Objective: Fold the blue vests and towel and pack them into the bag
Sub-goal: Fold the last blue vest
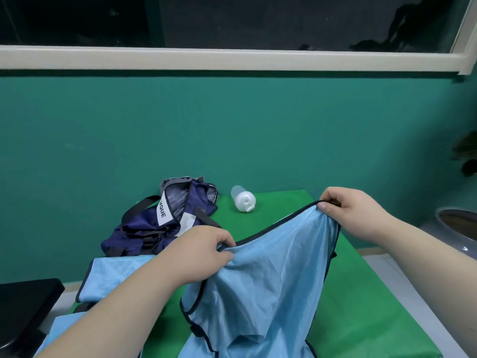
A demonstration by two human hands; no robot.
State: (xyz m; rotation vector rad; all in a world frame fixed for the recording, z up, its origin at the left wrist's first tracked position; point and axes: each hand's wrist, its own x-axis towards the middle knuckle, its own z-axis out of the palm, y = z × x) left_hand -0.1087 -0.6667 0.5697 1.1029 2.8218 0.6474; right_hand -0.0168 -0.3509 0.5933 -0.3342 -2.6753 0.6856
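Observation:
A light blue mesh vest (271, 285) with dark trim hangs lifted over the green table (366, 306). My left hand (204, 251) pinches its trimmed top edge at the left. My right hand (348, 210) pinches the same edge higher up at the right, so the edge stretches between them. A second light blue piece (108, 277) lies flat on the table at the left, partly under my left forearm. More blue fabric (62, 332) shows at the bottom left. The navy bag (165, 223) sits crumpled at the table's far left, its top open.
A white plastic bottle (244, 201) lies on its side at the back of the table, right of the bag. A black object (23, 306) stands off the table's left edge. A grey round container (456, 228) is at the right. A teal wall rises behind.

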